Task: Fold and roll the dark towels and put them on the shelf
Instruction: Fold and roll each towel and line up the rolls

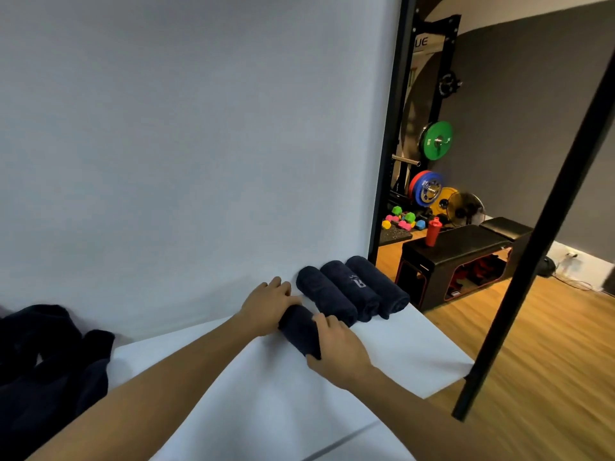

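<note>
A rolled dark towel (299,329) was held at both ends on the white shelf (416,347).

The left hand (268,306) was curled over the far end of the roll and the right hand (336,349) was wrapped round its near end, so both hands were clamped on the same towel, one at each end. The roll was lying on the white surface just beside a row of three rolled towels (352,292), which were set side by side against the white backdrop (183,144); whether the held roll was touching the nearest of them could not be told. A loose heap of dark towels (46,357) was seen at the left edge of the surface, well apart from the hands. Beyond the backdrop, a black bench (466,247) with a red bottle (433,231) on it and coloured weight plates (436,140) were visible on a wooden floor (549,361).
</note>
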Available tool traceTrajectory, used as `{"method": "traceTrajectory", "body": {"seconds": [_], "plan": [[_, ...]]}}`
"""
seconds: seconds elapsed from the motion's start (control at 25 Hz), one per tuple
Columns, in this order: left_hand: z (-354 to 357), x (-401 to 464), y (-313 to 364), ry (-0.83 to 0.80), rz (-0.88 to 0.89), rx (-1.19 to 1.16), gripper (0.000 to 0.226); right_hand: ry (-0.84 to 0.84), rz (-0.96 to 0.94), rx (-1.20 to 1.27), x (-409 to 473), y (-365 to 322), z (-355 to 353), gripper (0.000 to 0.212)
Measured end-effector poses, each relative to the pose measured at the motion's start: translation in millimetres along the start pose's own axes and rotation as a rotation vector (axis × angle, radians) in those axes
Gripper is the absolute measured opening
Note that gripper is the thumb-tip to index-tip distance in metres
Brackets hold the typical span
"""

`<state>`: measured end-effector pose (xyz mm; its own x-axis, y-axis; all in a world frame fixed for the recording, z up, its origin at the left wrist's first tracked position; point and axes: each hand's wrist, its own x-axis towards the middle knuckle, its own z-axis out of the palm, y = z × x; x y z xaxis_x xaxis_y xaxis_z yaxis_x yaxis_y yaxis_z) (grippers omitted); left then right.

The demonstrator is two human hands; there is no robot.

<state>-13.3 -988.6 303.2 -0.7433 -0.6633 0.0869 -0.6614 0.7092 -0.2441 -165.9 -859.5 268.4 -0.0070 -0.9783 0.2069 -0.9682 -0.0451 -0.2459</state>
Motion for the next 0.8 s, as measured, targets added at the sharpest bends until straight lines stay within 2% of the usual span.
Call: {"method": "traceTrajectory", "body": {"seconds": [0.16,0.32,0.6,0.72,0.8], "plan": [[28.2,28.4,9.5,-0.009,-0.164,-0.224,0.052,0.085,-0.003,-0.109,12.9,6.4,13.5,0.063],[51.2,47.3,4.4,0.02,-0.284,-0.474,0.044,0.138,-0.027,-0.213,29.2,11.6,28.4,0.064],[63.8,64.1,-3.1,0.029,-0.214,-0.31,0.047,0.171,-0.026,-0.236,47.5,9.1,41.9,0.055],[63.2,60.5,-0.3,0.014,-0.233,-0.34,0.051,0.12,-0.002,-0.254,45.1,8.6,38.1,0.055],[56.2,50.4,3.4,-0.039,-0.262,-0.392,0.061,0.092,-0.005,-0.282,40.9,6.9,28.6,0.051]]}}
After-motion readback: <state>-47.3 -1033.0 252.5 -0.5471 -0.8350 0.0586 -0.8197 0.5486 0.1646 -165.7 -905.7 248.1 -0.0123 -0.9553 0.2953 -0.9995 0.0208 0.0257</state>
